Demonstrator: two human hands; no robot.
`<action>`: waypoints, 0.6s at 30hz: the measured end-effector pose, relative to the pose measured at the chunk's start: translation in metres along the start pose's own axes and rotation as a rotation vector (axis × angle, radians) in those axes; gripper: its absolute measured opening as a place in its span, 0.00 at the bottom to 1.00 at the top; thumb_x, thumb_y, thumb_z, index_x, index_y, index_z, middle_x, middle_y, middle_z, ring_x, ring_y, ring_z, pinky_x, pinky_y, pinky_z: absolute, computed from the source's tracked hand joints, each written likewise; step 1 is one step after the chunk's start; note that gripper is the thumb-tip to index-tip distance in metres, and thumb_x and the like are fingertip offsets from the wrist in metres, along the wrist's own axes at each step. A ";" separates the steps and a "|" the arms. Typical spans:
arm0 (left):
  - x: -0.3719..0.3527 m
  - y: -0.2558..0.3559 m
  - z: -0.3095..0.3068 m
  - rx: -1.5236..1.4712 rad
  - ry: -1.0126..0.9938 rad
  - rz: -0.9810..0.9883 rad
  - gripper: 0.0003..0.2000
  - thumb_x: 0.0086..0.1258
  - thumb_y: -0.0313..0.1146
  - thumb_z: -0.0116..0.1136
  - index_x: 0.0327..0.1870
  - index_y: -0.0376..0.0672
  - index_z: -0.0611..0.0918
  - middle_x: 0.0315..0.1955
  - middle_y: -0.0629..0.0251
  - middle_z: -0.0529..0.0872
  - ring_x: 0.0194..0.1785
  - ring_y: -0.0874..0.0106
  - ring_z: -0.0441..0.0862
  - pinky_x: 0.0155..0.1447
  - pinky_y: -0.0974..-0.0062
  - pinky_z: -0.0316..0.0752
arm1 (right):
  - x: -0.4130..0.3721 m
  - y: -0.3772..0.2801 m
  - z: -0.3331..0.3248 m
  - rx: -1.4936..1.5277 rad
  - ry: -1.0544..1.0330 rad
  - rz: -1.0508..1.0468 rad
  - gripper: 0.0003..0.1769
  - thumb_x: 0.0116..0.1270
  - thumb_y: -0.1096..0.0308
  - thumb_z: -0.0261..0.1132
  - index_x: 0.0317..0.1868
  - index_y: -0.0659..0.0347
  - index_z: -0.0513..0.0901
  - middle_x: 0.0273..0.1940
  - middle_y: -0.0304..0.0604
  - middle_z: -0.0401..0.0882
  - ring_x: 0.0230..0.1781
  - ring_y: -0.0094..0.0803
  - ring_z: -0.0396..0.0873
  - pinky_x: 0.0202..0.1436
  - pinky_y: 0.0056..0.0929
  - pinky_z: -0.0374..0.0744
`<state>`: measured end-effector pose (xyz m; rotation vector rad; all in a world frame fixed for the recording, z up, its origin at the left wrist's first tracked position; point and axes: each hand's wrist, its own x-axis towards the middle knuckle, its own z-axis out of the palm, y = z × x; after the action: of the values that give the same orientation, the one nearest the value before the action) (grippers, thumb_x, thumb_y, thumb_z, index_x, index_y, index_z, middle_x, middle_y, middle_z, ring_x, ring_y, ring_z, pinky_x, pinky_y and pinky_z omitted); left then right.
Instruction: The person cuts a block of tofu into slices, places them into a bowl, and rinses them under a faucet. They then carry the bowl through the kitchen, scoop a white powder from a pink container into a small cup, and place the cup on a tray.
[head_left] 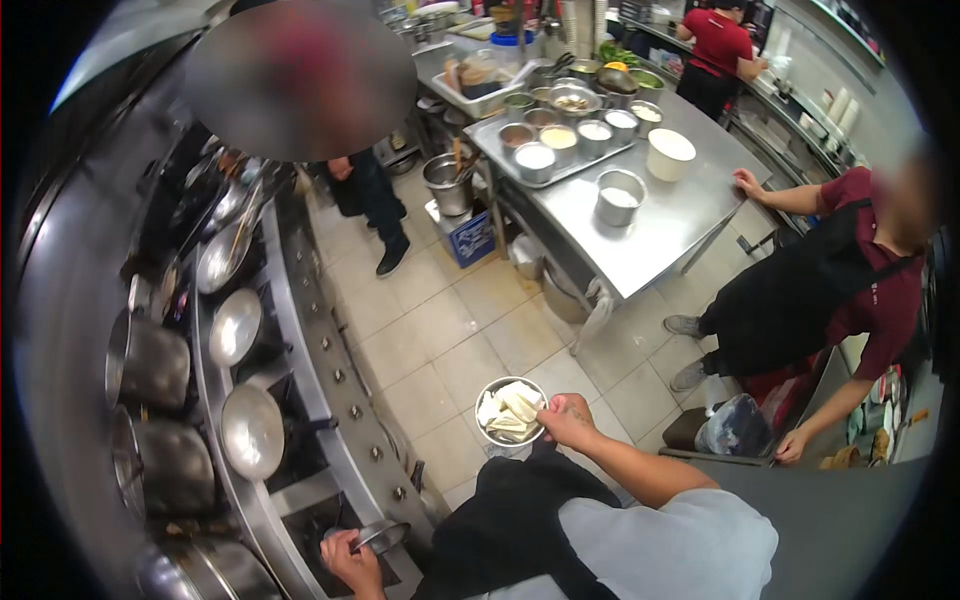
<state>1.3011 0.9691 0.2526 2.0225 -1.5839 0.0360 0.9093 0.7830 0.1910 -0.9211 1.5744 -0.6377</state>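
A: Pinching a round metal bowl (510, 412) by its right rim with the right hand (566, 420), thumb on top and fingers closed underneath, over the tiled floor (440, 330).

B: And inside the bowl?

A: Filled with pale, flat cut pieces, loosely stacked and overlapping too much to count. Sitting just left of the hand, touching it, a little ahead of the black apron (510, 520).

B: The left hand (350, 565)?

A: Down low at the stove front (330, 400), closed around a small metal pan (382, 535) just to its right.

B: Any writing to read?

A: Only white marks on a blue crate (468, 240) under the steel table (660, 240), too small to make out.

B: Counts, then?

A: One bowl and one small pan in hand. At least three woks (252, 430) in a row on the stove, with at least three tall pots (150, 362) on the wall side. On the table, one tray (580, 165) with at least six round containers, and beside it one steel canister (620, 197) and one white tub (670, 153). Three other people: one in a maroon shirt (880, 300) with a hand on the table corner, one in dark trousers (378, 200) in the aisle, and one in a red shirt (720, 45) at the far counter.
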 end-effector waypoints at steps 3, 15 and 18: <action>0.062 0.026 0.053 0.020 -0.093 0.045 0.08 0.43 0.22 0.55 0.28 0.38 0.78 0.28 0.58 0.78 0.37 0.55 0.74 0.45 0.62 0.68 | 0.023 -0.010 -0.058 0.103 0.135 -0.014 0.14 0.56 0.70 0.64 0.17 0.61 0.70 0.16 0.42 0.75 0.14 0.26 0.77 0.16 0.25 0.75; 0.208 0.063 0.255 -0.219 -0.335 -0.146 0.07 0.44 0.23 0.58 0.28 0.37 0.79 0.27 0.56 0.79 0.33 0.55 0.78 0.41 0.61 0.73 | 0.092 -0.111 -0.300 0.401 0.654 -0.158 0.07 0.58 0.75 0.59 0.24 0.67 0.73 0.20 0.46 0.76 0.14 0.33 0.79 0.14 0.24 0.78; 0.247 0.076 0.297 -0.239 -0.341 -0.151 0.08 0.44 0.24 0.59 0.28 0.37 0.79 0.28 0.56 0.80 0.35 0.56 0.80 0.42 0.62 0.74 | 0.113 -0.149 -0.361 0.410 0.727 -0.176 0.06 0.58 0.76 0.55 0.26 0.70 0.73 0.20 0.47 0.76 0.19 0.40 0.83 0.14 0.26 0.79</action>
<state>1.2141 0.6085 0.1218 2.0253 -1.5386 -0.5562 0.5846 0.5779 0.3241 -0.5354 1.8862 -1.4794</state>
